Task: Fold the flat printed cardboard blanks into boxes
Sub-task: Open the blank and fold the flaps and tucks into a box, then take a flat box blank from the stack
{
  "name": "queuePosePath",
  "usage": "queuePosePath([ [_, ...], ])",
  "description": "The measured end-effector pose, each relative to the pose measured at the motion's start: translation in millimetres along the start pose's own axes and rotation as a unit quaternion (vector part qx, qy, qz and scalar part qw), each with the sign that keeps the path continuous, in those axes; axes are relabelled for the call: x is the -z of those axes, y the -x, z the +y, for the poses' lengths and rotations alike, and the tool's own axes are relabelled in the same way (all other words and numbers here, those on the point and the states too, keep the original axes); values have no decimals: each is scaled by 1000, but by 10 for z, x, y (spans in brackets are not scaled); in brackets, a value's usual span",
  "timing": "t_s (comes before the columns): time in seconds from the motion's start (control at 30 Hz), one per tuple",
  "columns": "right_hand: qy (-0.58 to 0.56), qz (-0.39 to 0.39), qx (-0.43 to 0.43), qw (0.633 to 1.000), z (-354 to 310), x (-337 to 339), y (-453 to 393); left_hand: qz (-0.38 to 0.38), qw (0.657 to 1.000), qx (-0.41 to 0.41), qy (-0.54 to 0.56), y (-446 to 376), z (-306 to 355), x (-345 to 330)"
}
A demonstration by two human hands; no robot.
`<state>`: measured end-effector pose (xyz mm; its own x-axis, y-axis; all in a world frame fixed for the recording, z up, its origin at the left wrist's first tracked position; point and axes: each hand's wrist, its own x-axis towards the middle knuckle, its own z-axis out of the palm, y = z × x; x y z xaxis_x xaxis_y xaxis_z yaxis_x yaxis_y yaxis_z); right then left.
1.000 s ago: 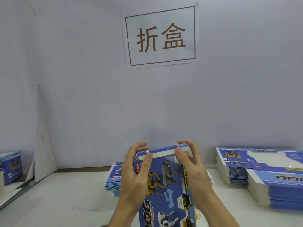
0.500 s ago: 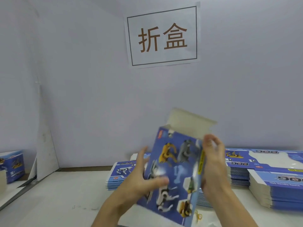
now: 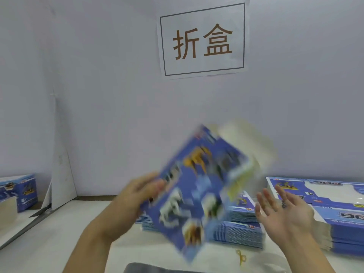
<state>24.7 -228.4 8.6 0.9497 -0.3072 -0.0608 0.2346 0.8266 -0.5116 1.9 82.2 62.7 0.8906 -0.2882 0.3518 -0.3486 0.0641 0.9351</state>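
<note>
A blue printed cardboard box (image 3: 199, 192) with toy-dog pictures is up in the air, tilted and motion-blurred, its pale top flap (image 3: 244, 138) standing open. My left hand (image 3: 137, 196) grips its left edge. My right hand (image 3: 283, 211) is off the box to the right, fingers spread and holding nothing. Behind the box lies a stack of flat blue blanks (image 3: 242, 223) on the white table (image 3: 59, 237).
A taller stack of larger flat blanks (image 3: 334, 209) fills the right side. A folded blue box (image 3: 25, 192) stands at the far left beyond a white divider panel (image 3: 63, 174). A yellow rubber band (image 3: 241, 257) lies near the front edge. A sign hangs on the wall.
The box has swung further up and tilted clockwise. My right hand has let go of its right edge and moved away to the right; my left hand still holds it.
</note>
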Motion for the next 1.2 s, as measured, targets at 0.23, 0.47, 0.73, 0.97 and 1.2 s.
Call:
queuePosePath([
  [0.23, 115, 11, -7, 993, 93, -100, 52, 231, 950, -67, 198, -96, -140, 141],
  [0.47, 190, 11, 3, 982, 162, -92, 44, 94, 854, 90, -504, -262, -949, -366],
  [0.73, 244, 17, 20, 970, 248, -97, 11, 166, 777, 30, -606, -219, -998, -387],
  [0.97, 358, 3, 57, 932, 268, -170, 26, 288, 713, -180, -613, -176, -746, -469],
  [1.2, 360, -138, 10, 923, 515, -521, 190, 137, 767, -295, -553, -219, -547, -1008],
])
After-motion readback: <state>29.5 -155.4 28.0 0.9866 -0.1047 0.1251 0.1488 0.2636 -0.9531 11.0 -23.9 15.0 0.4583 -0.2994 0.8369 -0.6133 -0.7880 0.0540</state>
